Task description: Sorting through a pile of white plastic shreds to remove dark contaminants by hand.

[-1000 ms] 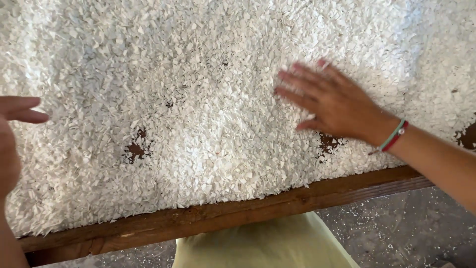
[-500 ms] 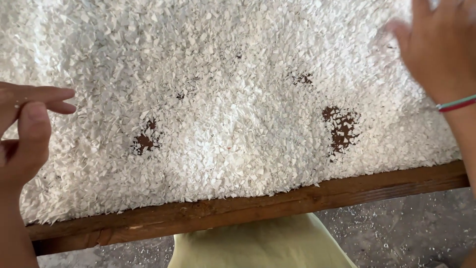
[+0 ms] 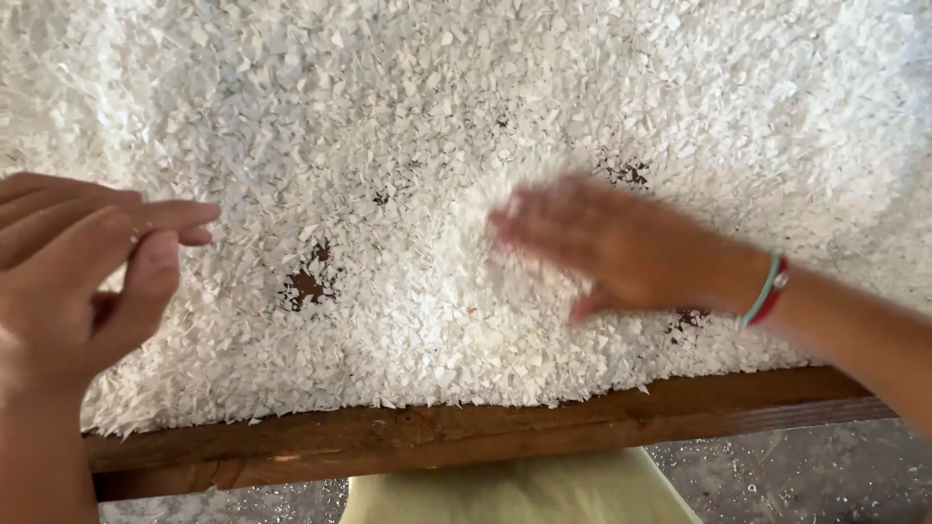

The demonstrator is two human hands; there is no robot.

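Head view, right hand (image 3: 621, 254) sweeping white flakes (image 3: 447, 116)

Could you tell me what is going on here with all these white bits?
A person leans over a bed of small white flakes spread thick on a surface edged by a brown wooden rail. The right hand, blurred with motion and wearing a green and red wristband, lies flat on the flakes. The left hand hovers open at the left edge, holding nothing. A few brown bare patches show through the layer.
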